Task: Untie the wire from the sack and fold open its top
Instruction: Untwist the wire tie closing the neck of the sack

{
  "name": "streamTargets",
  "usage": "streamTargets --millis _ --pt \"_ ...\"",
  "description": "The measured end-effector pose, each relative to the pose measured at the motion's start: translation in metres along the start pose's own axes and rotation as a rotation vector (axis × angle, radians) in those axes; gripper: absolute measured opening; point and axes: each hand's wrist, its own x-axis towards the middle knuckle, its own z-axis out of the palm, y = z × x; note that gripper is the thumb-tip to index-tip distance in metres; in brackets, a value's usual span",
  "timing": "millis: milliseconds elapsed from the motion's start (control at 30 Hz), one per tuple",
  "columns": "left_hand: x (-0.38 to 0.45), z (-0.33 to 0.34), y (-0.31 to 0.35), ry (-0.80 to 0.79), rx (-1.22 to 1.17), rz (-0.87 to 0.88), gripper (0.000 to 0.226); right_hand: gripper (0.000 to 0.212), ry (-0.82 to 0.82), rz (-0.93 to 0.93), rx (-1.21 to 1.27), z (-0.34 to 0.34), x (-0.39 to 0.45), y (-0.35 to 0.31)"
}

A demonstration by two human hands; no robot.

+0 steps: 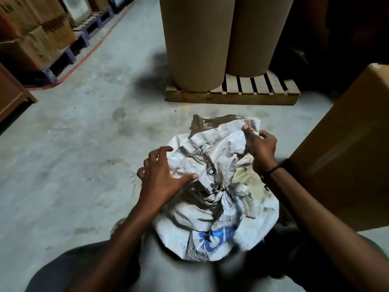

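Observation:
A dirty white woven sack with blue print stands on the concrete floor right in front of me. Its crumpled top flap is loose and partly spread, bunched toward a gathered neck at the middle. My right hand pinches the far right edge of the flap and holds it up. My left hand hovers at the flap's left side with fingers spread, the thumb touching the fabric. No wire shows anywhere in the head view.
Two tall brown paper rolls stand on a wooden pallet just beyond the sack. A large cardboard box is close on the right. Stacked cartons on pallets line the far left, with bare floor between.

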Motion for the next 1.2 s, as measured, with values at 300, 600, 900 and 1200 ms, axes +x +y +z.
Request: streamTargets --millis 300,600,900,1200 --pt "0.045 0.007 0.031 0.205 -0.352 0.110 0.023 0.060 -0.620 -0.283 -0.313 0.018 -0.062 -0.018" --pt "0.067 0.023 0.047 0.289 -0.329 0.281 0.048 0.055 -0.471 -0.356 -0.400 0.015 -0.036 -0.007" --pt "0.075 0.032 0.016 0.022 -0.547 -0.137 0.138 0.019 -0.304 -0.129 -0.023 -0.005 -0.007 -0.026" --pt "0.066 0.060 0.049 0.020 -0.644 0.264 0.091 0.053 -0.210 -0.398 -0.198 0.010 -0.026 -0.027"
